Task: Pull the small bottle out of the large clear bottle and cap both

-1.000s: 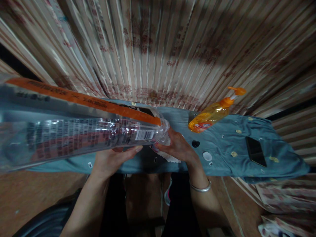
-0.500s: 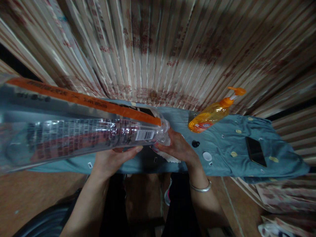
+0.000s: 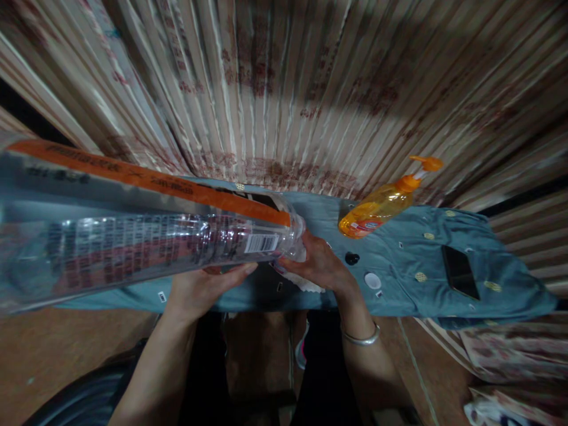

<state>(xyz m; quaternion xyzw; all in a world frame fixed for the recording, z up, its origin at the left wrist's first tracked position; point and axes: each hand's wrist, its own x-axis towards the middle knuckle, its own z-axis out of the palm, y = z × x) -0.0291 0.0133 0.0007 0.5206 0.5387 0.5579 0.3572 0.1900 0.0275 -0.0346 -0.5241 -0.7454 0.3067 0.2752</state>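
Note:
A big clear plastic bottle (image 3: 146, 242) with an orange-striped label and a barcode lies across the left half of the head view, very near the camera. My left hand (image 3: 199, 290) grips it from below, its thumb along the lower side; the other fingers are hidden behind the bottle. At the bottle's far right end, my right hand (image 3: 317, 260) is closed round it, with a silver bangle on that wrist. Beneath the right hand a whitish, scallop-edged piece (image 3: 306, 283) shows on the cloth, mostly covered.
A pump bottle (image 3: 377, 207) of orange liquid stands on the blue-green cloth (image 3: 399, 296). Near it lie a small black piece (image 3: 352, 258), a white disc (image 3: 372, 281) and a phone (image 3: 460, 272). A patterned curtain (image 3: 284, 89) hangs behind; a dark round-rimmed object (image 3: 80, 396) is at lower left.
The bottle's near left end has shifted very slightly. Both hands keep the same hold, and everything on the cloth stays where it was.

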